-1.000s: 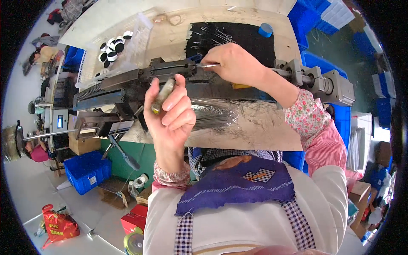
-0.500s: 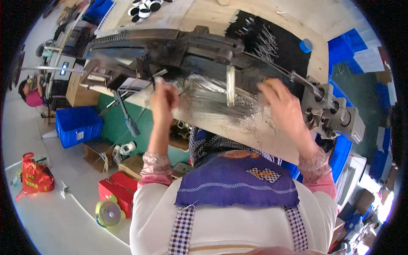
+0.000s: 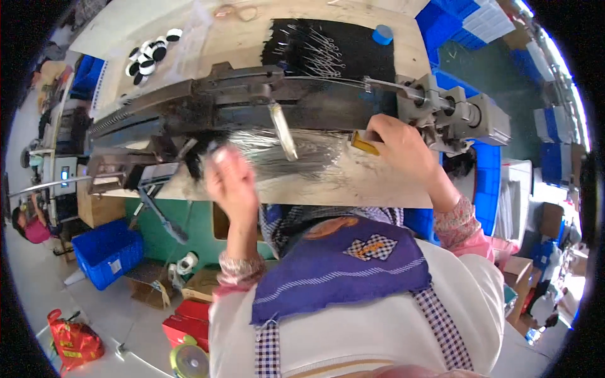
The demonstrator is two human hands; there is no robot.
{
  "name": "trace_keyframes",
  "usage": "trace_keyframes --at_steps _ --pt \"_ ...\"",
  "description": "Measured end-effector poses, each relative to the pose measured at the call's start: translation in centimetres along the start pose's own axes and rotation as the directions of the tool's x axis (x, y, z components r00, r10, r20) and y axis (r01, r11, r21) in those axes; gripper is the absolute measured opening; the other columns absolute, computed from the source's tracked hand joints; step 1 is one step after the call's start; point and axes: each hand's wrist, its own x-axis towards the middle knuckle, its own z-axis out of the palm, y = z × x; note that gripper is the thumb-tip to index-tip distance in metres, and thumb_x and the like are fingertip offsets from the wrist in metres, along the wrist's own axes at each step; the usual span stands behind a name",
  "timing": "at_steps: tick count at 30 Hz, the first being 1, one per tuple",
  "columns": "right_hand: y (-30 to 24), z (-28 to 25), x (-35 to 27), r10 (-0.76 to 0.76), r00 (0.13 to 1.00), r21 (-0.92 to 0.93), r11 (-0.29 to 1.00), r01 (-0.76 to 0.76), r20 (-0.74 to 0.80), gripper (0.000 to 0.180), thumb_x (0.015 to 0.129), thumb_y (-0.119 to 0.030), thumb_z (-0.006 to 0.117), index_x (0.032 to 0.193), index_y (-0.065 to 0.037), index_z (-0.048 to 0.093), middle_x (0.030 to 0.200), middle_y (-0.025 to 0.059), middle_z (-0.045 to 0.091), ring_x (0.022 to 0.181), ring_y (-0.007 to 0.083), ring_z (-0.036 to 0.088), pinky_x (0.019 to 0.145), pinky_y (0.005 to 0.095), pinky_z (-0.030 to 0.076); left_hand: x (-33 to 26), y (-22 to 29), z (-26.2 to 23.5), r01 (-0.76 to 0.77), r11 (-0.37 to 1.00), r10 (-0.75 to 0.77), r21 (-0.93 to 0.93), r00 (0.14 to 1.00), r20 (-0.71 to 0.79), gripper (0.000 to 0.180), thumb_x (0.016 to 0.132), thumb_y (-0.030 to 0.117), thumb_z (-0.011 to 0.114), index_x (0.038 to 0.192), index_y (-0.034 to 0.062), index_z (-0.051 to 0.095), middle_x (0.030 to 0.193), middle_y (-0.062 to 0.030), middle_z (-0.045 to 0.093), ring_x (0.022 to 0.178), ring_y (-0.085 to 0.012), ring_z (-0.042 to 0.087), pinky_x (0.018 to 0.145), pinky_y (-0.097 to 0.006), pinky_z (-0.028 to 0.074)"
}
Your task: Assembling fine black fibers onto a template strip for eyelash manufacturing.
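Two sides busy: right hand (image 3: pixel 403 148) at a yellow block (image 3: pixel 367 145), left hand (image 3: pixel 233 183) near the wires (image 3: pixel 309 153)

Nearest is the worker's purple apron (image 3: pixel 340 268). Past it is the wooden table (image 3: pixel 353 190), and both hands are over it, well apart from each other.

A second ago the right hand was up on the long dark machine (image 3: pixel 321 104), and the left hand was around a pale handle. Now both are lower, and the handle (image 3: pixel 283 132) hangs from the machine with no hand on it. So, as I judge it, the work at the top of the machine has stopped for now.

The right hand is bent, with its fingers at the right end of the yellow block. They seem to touch it, but I cannot tell if they pinch it. The block is at the front of the machine, right of the wires.

The left hand is blurry, with its fingers curled. It is just beside a black clump (image 3: pixel 198 151) at the left end of the wires. I cannot tell if it holds something.

The wires lie in a loose bunch on the table, in front of the machine. Behind the machine is a black cloth (image 3: pixel 372 63) with metal hooks (image 3: pixel 326 50) on it. Near its far right corner is a blue lid (image 3: pixel 382 34).
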Motion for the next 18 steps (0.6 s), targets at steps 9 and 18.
trace_keyframes --at_steps 9,18 --pt "-0.1 -1.3 -2.7 -0.016 0.981 -0.077 0.997 0.031 0.195 0.012 0.084 -0.015 0.055 0.093 -0.007 0.055 0.076 0.0187 0.062 0.075 0.0381 0.062 0.065 0.0479 0.049 3.5 -2.9 12.5 0.665 0.745 -0.55 -0.048 0.654 0.52 0.028 0.097 0.027 0.049 0.081 0.0043 0.053 0.057 0.0044 0.037 0.04 -0.006 0.032 0.037 -0.022 0.021" --pt "-1.5 -6.1 9.2 -0.311 0.843 -0.173 0.95 0.26 -0.44 0.033 0.076 0.003 0.05 0.106 -0.008 0.059 0.099 0.0149 0.062 0.09 0.0364 0.06 0.076 0.0417 0.05 2.8 -3.1 12.0 0.311 0.944 -0.269 -0.11 0.919 0.288 0.028 0.099 0.026 0.048 0.081 0.0051 0.056 0.057 0.0047 0.039 0.047 -0.0046 0.031 0.042 -0.021 0.024"
